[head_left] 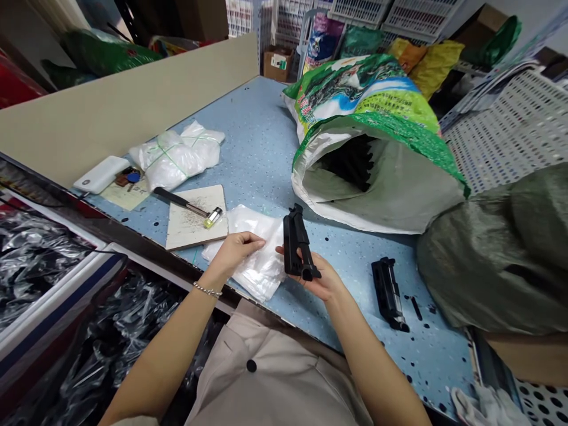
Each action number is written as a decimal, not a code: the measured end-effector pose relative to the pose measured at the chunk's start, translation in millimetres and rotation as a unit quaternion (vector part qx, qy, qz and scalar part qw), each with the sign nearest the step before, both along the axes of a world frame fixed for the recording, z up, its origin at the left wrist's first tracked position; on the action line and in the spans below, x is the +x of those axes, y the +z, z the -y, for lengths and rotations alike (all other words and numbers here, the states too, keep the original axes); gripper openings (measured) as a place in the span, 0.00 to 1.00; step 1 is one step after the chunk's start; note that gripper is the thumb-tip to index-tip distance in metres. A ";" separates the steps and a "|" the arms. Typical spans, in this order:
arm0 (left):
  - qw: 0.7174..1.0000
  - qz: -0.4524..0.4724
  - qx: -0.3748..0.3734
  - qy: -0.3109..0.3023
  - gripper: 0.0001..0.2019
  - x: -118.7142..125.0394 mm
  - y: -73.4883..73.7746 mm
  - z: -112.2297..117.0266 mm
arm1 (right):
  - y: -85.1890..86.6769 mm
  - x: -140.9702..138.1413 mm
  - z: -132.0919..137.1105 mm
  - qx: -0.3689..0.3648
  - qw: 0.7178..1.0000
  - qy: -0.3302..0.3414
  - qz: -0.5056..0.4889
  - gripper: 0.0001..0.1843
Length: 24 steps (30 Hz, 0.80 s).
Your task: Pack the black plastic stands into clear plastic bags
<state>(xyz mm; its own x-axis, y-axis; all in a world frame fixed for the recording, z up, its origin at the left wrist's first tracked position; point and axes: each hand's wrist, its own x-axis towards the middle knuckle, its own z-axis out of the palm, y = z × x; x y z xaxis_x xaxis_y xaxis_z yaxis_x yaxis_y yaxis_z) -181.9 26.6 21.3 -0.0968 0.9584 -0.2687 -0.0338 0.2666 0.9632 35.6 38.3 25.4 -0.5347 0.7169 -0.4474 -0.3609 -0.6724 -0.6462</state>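
Observation:
My right hand (322, 279) grips a black plastic part (296, 242) and holds it upright just above the blue table (257, 142). My left hand (237, 251) pinches the top of a stack of clear plastic bags (257, 254) lying at the table's near edge, right beside the black part. A second black plastic part (389, 293) lies flat on the table to the right of my right hand, with small black bits scattered around it.
A large green and white sack (377, 154) lies open on its side, dark parts inside. A small hammer (189, 205) rests on a white board (195, 219). Bundled white bags (177, 154), a power bank (101, 173) and keys sit at left. A grey-green sack (501, 254) fills the right.

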 end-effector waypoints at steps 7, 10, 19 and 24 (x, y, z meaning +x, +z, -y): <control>0.998 0.013 0.043 0.055 0.15 7.5 0.0 3.3 | 4.8 -30.6 -8.2 0.011 1.000 0.007 0.012 0.16; 0.992 0.041 0.058 0.106 0.16 -5.9 1.1 5.0 | 1.5 -34.1 -12.9 0.014 0.999 -0.017 0.048 0.18; 0.882 -0.395 0.243 0.086 0.07 -25.5 -6.1 22.1 | 3.3 -1.7 -2.1 0.069 0.994 -0.040 0.071 0.15; 0.830 -0.506 0.234 -0.029 0.20 -25.2 -17.3 17.9 | -1.3 2.7 26.4 -0.078 0.990 0.115 -0.008 0.18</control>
